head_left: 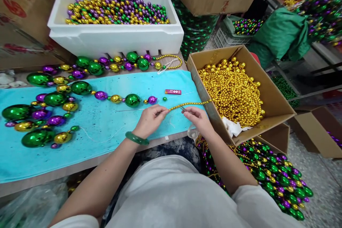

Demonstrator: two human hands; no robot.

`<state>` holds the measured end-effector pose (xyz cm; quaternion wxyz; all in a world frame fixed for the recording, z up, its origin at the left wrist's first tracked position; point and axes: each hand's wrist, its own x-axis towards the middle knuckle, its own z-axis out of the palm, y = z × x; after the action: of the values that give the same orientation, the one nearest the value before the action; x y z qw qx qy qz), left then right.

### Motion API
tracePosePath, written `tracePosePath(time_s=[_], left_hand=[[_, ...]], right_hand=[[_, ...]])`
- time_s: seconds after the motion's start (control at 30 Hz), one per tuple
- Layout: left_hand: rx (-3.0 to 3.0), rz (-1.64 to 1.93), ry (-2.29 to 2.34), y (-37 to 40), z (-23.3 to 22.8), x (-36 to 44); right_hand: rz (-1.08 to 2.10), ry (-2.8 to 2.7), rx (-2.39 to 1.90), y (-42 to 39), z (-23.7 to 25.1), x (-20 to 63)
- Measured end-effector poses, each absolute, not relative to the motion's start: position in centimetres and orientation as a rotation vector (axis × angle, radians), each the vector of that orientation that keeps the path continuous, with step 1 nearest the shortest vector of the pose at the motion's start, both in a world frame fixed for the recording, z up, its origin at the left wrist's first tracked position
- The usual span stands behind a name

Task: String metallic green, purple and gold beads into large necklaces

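The left hand (150,118) and the right hand (197,117) each pinch the thin gold bead strand (187,104), stretched between them over the turquoise cloth (107,121) on the bench and trailing from the cardboard box (278,105) of gold beads beside it. On the soft cloth, which probably stops round things rolling, lies a string of glossy green, purple and gold balls (80,92), smaller toward the hands.

Both hands, left (150,120) and right (197,118), pinching gold bead strand (187,104) over turquoise cloth (107,121), beside cardboard box (278,103)

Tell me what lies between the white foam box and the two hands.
In the head view, between the white foam box and the left hand and right hand lie bead strings and a red lighter on the turquoise cloth.
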<state>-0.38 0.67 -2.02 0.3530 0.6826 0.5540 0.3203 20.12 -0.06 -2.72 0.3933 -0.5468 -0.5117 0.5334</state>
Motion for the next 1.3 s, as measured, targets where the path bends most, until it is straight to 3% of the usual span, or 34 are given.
tracePosePath(time_s=[0.2,0.4,0.57,0.73,0.9,1.07,1.2,1.3], left_hand=[[1.613,0.904,1.507,0.7,-2.5,-1.6],[1.630,0.923,1.498,0.7,-1.9,-1.5],[1.605,0.934,1.502,0.6,-1.8,-1.7],[1.564,0.949,1.492,0.7,-2.1,-1.8],[1.517,0.980,1.465,0.9,-2.6,-2.0],[1.482,1.025,1.460,1.0,-2.5,-2.4],[1.383,1.072,1.467,1.1,-1.8,-2.4],[1.311,1.103,1.465,1.2,-1.2,-2.3]], right_hand=[[0.766,-1.411,-1.856,1.5,-4.5,22.8],[0.554,-1.683,-2.192,2.9,-4.8,21.5],[0.394,-2.168,-2.215,3.1,-4.6,20.6],[0.296,-2.232,-2.205,3.6,-5.2,20.8],[0.467,-2.033,-2.100,3.6,-5.4,21.6],[0.926,-1.747,-1.705,1.0,-1.7,24.3],[1.343,-1.876,-1.634,-2.8,2.7,28.2],[1.480,-2.049,-1.747,-5.1,3.8,30.7]])
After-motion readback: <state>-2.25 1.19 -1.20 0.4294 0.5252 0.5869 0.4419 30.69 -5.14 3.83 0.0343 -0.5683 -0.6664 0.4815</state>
